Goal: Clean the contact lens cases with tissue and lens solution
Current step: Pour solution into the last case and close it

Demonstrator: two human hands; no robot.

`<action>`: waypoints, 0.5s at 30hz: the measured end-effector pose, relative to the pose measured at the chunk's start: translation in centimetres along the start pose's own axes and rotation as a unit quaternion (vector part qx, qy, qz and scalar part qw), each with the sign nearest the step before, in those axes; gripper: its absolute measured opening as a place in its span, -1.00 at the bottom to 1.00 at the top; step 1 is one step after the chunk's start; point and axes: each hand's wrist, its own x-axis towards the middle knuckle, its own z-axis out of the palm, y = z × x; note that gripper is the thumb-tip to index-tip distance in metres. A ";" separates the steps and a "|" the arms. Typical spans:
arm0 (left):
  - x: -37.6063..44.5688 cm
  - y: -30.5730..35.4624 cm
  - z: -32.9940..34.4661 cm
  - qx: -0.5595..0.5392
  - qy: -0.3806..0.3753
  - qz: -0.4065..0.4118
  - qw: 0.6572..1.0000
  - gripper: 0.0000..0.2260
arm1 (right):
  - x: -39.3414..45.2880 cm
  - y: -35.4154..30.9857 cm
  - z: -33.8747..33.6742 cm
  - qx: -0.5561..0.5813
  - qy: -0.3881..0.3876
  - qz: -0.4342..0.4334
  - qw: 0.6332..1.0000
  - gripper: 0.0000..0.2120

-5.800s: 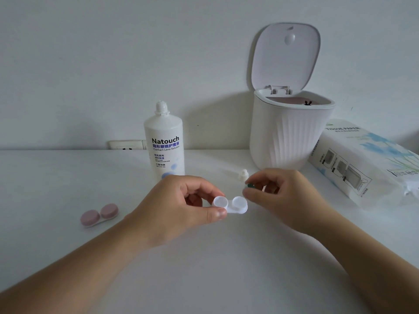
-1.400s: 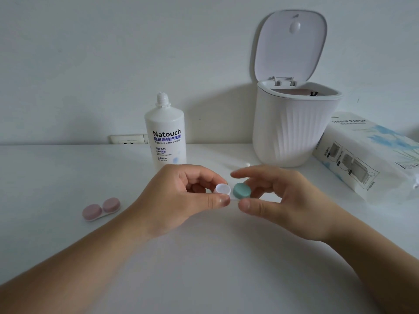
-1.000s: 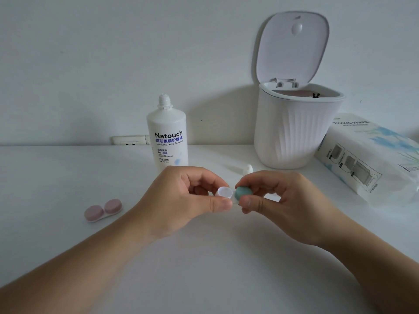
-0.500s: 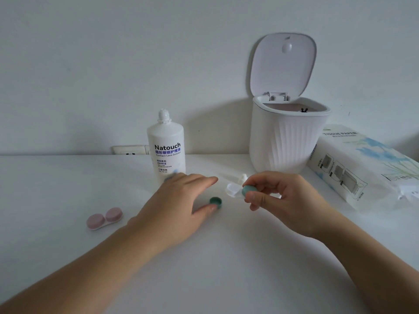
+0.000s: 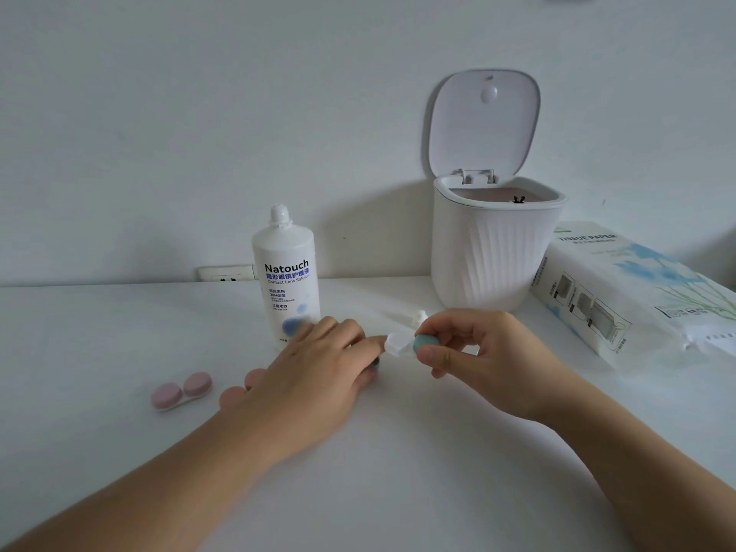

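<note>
My right hand (image 5: 482,352) pinches a white contact lens case (image 5: 398,346) just above the table. One well of the case carries a teal cap (image 5: 426,343) and the other well stands uncovered. My left hand (image 5: 314,372) lies palm down beside it, thumb and forefinger closed round a loose green cap (image 5: 376,362) on the table, which the fingers mostly hide. A second case with pink caps (image 5: 181,391) lies to the left. The lens solution bottle (image 5: 286,280) stands uncapped behind my left hand. A tissue pack (image 5: 637,292) lies at the right.
A small white bin (image 5: 494,249) with its lid up stands at the back, against the wall. The bottle's little white cap (image 5: 420,315) rests on the table behind the case. A wall socket (image 5: 227,272) sits at the table's back edge.
My left hand let go of the white case and moved down onto the loose green cap. My right hand now holds the case alone, its teal cap on.
</note>
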 end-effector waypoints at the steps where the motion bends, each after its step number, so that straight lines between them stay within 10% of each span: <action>1: -0.1 -0.1 0.0 -0.010 0.011 -0.006 1.000 -0.84 | 0.0 0.0 0.0 0.002 0.003 0.000 1.000 -0.97; 7: -0.2 -0.5 -0.3 -0.130 0.085 -0.063 0.986 -0.83 | 0.0 -0.2 -0.2 -0.007 0.011 0.005 1.000 -0.96; 15: -0.3 0.0 -1.5 -0.417 0.166 -0.127 0.885 -0.80 | -0.1 -0.3 0.2 -0.043 -0.016 0.015 0.999 -0.87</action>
